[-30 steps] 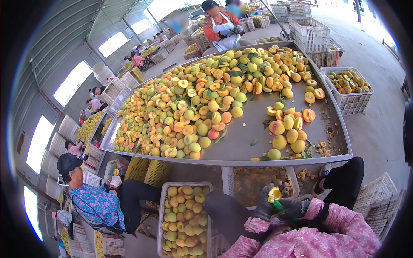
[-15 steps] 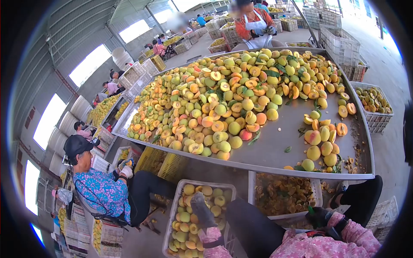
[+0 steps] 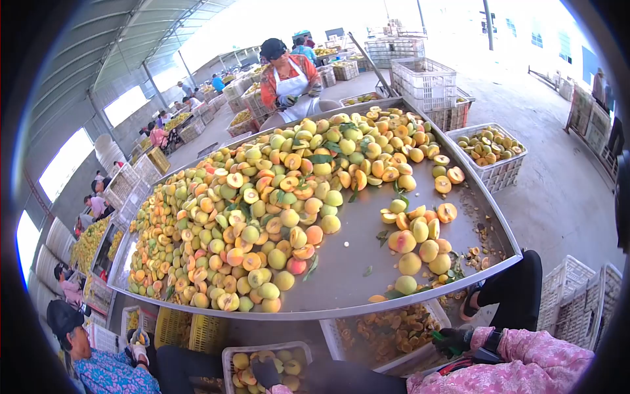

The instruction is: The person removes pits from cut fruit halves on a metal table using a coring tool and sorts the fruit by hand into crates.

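Note:
My left hand (image 3: 266, 372), in a grey glove, is over a white crate (image 3: 226, 358) of whole yellow-green peaches (image 3: 292, 368). Its fingers are blurred, and I cannot make out whether they hold a peach. In a dark glove, my right hand (image 3: 454, 341) is closed around a small green object (image 3: 438, 336), mostly hidden by the fingers. Beside that hand is a white crate (image 3: 331, 338) of peach scraps (image 3: 387, 335). Above both hands slopes a metal table (image 3: 341, 279) heaped with whole and halved peaches (image 3: 249, 233); a smaller group (image 3: 420, 240) lies toward its right end.
A co-worker in a blue flowered top (image 3: 108, 374) sits at left, by a yellow crate (image 3: 174, 325). Another, in a white apron (image 3: 292, 85), is behind the table. A crate of halved peaches (image 3: 489, 154) stands right; stacked crates (image 3: 584, 295) are at lower right.
My view has turned right and up, so the table and crates appear shifted left and lower. My left hand stays over the peach crate; my right still grips the green object.

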`<action>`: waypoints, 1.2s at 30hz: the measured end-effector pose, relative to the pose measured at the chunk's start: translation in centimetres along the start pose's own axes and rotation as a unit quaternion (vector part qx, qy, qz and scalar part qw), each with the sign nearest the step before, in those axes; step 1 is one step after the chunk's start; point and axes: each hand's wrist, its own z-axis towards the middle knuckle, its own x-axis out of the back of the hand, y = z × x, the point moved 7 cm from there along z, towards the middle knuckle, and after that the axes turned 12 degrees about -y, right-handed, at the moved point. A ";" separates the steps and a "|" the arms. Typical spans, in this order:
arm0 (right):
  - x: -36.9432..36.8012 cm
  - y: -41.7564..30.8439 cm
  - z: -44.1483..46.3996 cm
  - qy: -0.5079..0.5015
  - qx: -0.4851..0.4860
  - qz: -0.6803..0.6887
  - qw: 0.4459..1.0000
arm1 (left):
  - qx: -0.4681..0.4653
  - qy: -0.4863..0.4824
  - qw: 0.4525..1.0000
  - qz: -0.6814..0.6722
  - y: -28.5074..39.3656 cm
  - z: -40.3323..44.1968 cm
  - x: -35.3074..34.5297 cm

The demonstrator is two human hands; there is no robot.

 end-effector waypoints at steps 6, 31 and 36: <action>4.3 5.2 0.9 -0.024 -0.053 0.173 0.983 | -0.088 -0.051 0.972 -0.210 18.9 -3.0 -5.1; -1.7 -9.7 -10.6 -0.050 0.280 -0.083 0.955 | 0.163 -0.472 0.553 -0.667 36.8 -16.5 -23.9; -5.1 -14.2 -12.6 -0.082 0.350 -0.105 0.927 | 0.126 -0.452 0.559 -0.684 35.2 -18.8 -22.7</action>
